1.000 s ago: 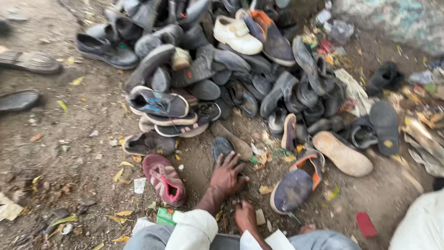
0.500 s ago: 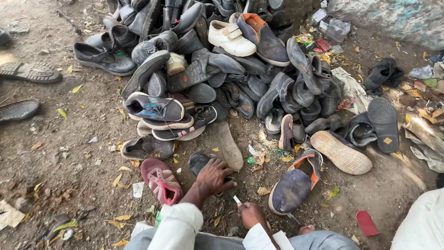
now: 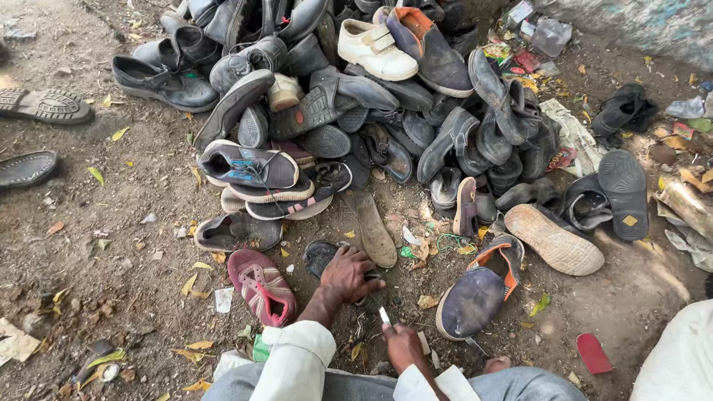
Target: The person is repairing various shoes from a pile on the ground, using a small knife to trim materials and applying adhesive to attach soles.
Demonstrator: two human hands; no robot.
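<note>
My left hand [image 3: 349,273] presses down on a flat dark shoe sole [image 3: 318,256] lying on the dirt in front of me. My right hand [image 3: 403,347] is close to my lap and grips a small pale blade [image 3: 385,317] that points up toward the left hand. A worn brown insole [image 3: 373,229] lies just beyond the left hand. A red sandal [image 3: 261,286] lies to its left, and a dark blue shoe with orange lining [image 3: 475,297] to its right.
A large heap of old dark shoes [image 3: 356,111], with a white shoe [image 3: 377,50] on top, fills the ground ahead. A tan upturned sole [image 3: 553,239] lies at the right. Loose soles [image 3: 44,105] lie far left. Someone's pale garment [image 3: 679,356] shows at bottom right.
My left hand has drawn the dark sole closer and to the left, then settled flat on it. My right hand has come forward with the blade showing.
</note>
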